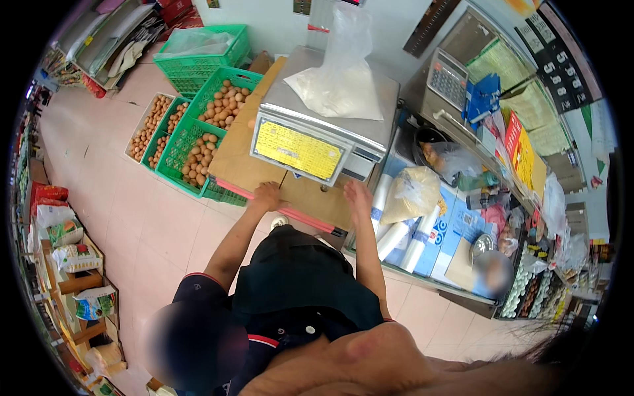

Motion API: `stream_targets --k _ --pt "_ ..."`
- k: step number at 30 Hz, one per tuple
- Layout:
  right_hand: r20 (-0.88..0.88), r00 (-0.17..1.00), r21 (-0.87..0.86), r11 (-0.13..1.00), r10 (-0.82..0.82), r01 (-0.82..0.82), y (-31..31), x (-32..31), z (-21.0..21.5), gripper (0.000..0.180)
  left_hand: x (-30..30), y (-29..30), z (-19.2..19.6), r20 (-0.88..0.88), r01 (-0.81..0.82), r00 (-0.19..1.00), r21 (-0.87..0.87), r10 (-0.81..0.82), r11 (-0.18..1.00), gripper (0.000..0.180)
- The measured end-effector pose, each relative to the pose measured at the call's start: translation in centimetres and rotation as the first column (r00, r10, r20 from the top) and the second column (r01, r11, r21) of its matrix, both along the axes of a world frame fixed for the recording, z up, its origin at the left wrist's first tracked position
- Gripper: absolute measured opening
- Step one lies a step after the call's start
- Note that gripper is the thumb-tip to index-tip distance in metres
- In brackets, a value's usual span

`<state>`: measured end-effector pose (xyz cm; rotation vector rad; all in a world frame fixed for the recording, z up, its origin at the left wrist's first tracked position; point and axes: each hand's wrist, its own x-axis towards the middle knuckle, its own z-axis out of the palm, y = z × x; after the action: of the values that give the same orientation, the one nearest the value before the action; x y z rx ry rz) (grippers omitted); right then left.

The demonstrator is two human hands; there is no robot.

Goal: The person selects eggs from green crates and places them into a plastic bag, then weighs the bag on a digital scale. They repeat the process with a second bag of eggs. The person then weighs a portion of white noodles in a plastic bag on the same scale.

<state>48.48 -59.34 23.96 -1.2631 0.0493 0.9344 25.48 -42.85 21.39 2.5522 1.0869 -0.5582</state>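
Plastic bag [340, 86] of white powder, upper centre on scale [370, 125]: judged soft, slumping, best lifted by neck. Own hands out of frame, grip unknowable; another person's hands [267, 197] flat on counter [238, 158].

Bright, even shop light, soft shadows, strong fisheye bending and black corners, two blurred patches.

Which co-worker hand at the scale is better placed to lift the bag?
Probably the co-worker's right hand: it lies nearer the white bag; the left hand rests farther left. Wearer's own hands are out of view.
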Motion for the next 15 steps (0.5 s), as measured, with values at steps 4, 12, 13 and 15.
stream_targets --k 4,12,13,15 --pt "-0.101 0.992 0.055 0.995 -0.074 0.080 2.2 1.3 0.1 0.021 -0.1 0.3 0.5 -0.023 0.007 1.000 0.017 -0.007 1.000 0.084" --pt "-0.048 0.910 -0.085 0.910 -0.411 0.406 8.3 3.1 -0.1 0.013 0.1 0.4 0.7 -0.008 0.075 0.997 0.005 -0.075 0.997 0.082" --pt "-0.020 0.907 -0.102 0.903 -0.421 0.417 9.1 3.0 0.3 0.013 -0.1 0.5 0.7 -0.011 0.068 0.998 0.003 -0.068 0.998 0.082" --pt "0.034 0.895 -0.148 0.884 -0.444 0.444 9.7 2.5 0.9 0.012 -0.2 0.7 0.7 -0.001 0.087 0.996 -0.001 -0.087 0.996 0.080"
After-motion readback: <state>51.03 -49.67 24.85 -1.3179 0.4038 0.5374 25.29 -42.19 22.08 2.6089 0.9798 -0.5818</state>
